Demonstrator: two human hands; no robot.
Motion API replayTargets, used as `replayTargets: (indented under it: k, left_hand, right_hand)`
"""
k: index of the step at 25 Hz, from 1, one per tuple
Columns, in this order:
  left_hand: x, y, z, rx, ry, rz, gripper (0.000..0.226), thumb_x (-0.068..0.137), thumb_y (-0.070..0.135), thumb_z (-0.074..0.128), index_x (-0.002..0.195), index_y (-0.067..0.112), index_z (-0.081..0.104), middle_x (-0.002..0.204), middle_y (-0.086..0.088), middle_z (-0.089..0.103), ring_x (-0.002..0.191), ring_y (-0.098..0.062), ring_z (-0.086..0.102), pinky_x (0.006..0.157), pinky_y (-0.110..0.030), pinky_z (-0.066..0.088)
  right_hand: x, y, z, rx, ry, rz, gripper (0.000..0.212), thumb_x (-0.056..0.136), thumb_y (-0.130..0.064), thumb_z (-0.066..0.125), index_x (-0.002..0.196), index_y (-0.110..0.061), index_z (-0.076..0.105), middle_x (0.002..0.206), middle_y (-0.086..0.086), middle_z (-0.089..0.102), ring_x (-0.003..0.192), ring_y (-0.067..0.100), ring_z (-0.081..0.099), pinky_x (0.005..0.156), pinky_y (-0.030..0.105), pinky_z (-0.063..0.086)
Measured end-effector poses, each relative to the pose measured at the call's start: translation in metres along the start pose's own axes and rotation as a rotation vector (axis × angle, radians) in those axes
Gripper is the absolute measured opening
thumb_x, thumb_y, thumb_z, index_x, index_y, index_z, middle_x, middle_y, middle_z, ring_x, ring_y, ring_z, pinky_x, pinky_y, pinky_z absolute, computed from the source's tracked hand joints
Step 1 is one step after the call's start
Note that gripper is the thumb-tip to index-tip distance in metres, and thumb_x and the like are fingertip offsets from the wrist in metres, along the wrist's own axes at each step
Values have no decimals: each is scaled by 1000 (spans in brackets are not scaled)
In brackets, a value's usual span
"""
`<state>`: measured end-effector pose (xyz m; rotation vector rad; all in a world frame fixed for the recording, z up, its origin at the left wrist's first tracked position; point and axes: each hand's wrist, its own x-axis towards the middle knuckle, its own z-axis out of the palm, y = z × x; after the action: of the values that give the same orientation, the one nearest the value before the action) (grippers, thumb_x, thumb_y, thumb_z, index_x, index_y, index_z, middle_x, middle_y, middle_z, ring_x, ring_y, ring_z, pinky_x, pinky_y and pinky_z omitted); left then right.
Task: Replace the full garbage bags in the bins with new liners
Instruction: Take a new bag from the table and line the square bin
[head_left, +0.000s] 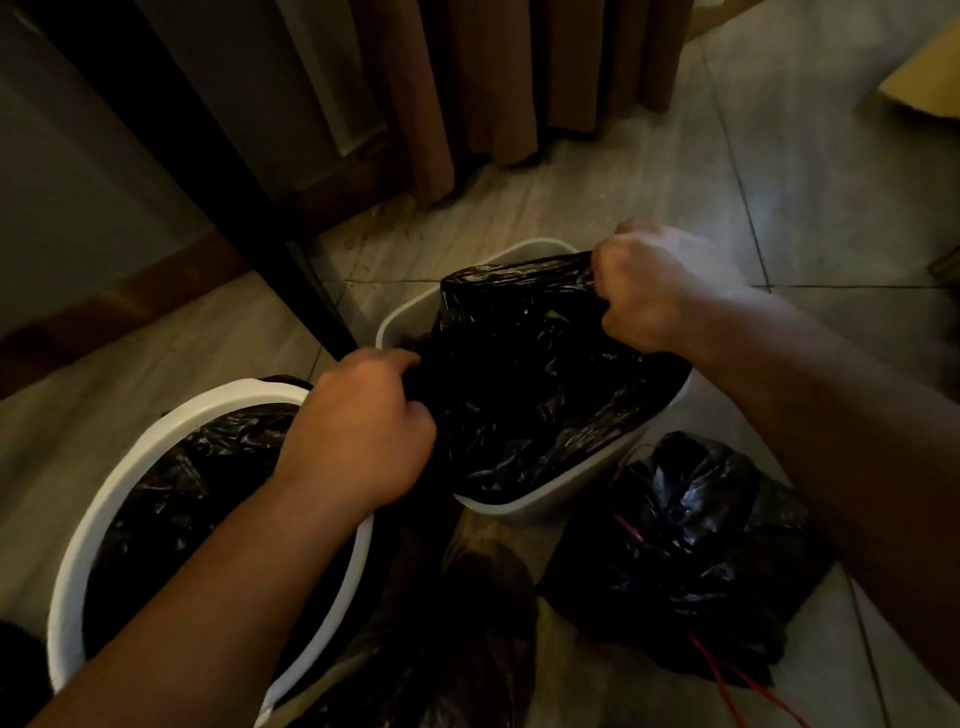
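Two white bins stand on the tiled floor. The farther bin (410, 312) holds a black liner (530, 384) spread across its mouth. My left hand (363, 426) grips the liner's near left edge. My right hand (649, 291) grips its far right edge, pulled up above the rim. The nearer bin (104, 514) at lower left is lined with another black bag (171, 499); my left forearm crosses over it. A tied full black bag (680, 561) with red drawstrings lies on the floor at lower right.
A dark table leg (291, 260) slants down just left of the farther bin. Brown curtains (493, 78) hang behind. A clear-topped bag with dark contents (467, 639) sits at the bottom centre. A cardboard box (924, 78) is at the upper right.
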<state>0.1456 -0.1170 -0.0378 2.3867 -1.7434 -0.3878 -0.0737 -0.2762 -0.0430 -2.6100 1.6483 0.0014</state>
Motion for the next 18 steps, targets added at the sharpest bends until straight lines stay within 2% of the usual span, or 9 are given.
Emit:
replayTargets:
  k: [3,4,6,8,9,11,13,14,18]
  left_hand:
    - [-9,1,5,8,33,3,54,94,26,61,147,20,53,144,-5,52,124,-26,58,95,-36,50]
    - [-9,2,5,35,68,3,47,95,31,61,141,20,58,141,-4,53,119,-26,60,92,-37,52]
    - [-6,3,1,145,146,13,33,96,40,57,119,20,71,121,-4,63,103,-26,64,79,-36,54]
    - [-7,1,-5,347,163,13,28,96,43,53,102,24,73,94,-3,67,90,-26,63,72,-35,47]
    - [-9,1,-7,462,147,19,28,96,45,50,100,27,71,89,-1,67,91,-25,63,75,-37,43]
    - [-14,2,-5,618,76,51,31,94,52,45,109,32,65,97,2,68,103,-25,60,86,-44,39]
    - [-10,2,-3,591,12,74,36,92,55,45,119,37,61,115,2,66,116,-26,55,92,-48,38]
    - [-3,2,-4,528,-9,70,36,91,55,48,119,37,62,118,1,64,117,-27,55,92,-48,40]
    - [24,2,2,344,29,13,24,96,38,57,104,21,71,100,-7,65,93,-29,64,73,-36,47]
  right_hand:
    - [2,-2,2,7,29,43,22,87,-40,70,83,-28,52,82,0,55,69,23,54,56,30,36]
    - [3,-5,4,23,89,61,25,88,-42,68,81,-28,49,75,-1,52,63,21,50,56,30,35]
    - [6,-8,9,57,216,72,23,90,-31,69,88,-26,47,69,-1,47,56,17,40,53,28,29]
    - [10,-3,10,132,211,80,23,90,-20,69,106,-24,52,80,2,54,61,19,45,52,28,32]
    - [13,3,7,169,176,87,26,90,-18,69,112,-24,57,90,4,58,69,21,49,54,29,36]
    - [20,13,3,269,144,129,24,88,-11,70,110,-18,69,100,6,58,79,20,51,55,28,40]
    - [27,13,5,376,123,206,26,85,-7,70,108,-19,73,103,3,57,80,17,52,57,25,41]
    - [31,7,7,405,97,213,29,85,-8,70,110,-22,72,105,1,58,84,17,53,61,23,42]
    - [35,-6,25,404,99,120,18,94,-22,60,108,-23,71,103,1,58,100,27,61,76,31,44]
